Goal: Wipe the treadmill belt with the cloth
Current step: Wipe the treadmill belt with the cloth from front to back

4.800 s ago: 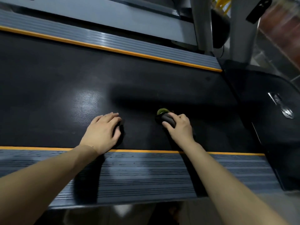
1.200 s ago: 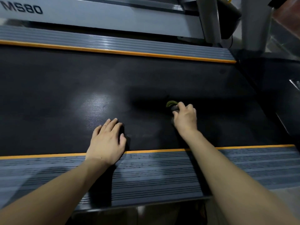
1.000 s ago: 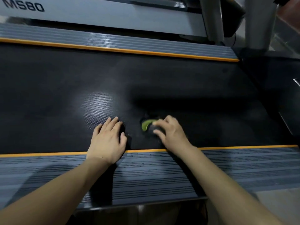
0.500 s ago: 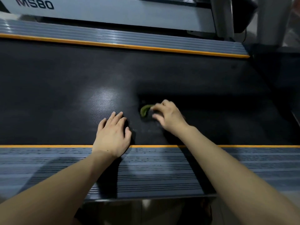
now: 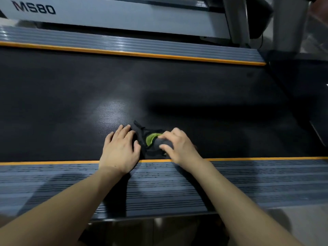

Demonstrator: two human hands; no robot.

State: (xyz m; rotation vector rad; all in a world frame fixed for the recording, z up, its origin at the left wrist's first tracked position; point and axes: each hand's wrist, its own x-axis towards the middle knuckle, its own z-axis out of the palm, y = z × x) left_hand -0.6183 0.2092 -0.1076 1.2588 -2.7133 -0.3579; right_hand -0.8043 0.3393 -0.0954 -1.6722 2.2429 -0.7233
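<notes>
From my head view, the black treadmill belt (image 5: 159, 89) stretches wide between two orange-edged side rails (image 5: 248, 180), open beyond my hands. My right hand (image 5: 177, 148) grips the dark cloth (image 5: 150, 139) near the near rail; my left hand (image 5: 120, 151) lies flat, fingers straight, just beside it. My fingers hide the cloth's right part.

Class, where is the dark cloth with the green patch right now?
The dark cloth with the green patch lies on the black treadmill belt, near its front orange edge stripe.
</notes>
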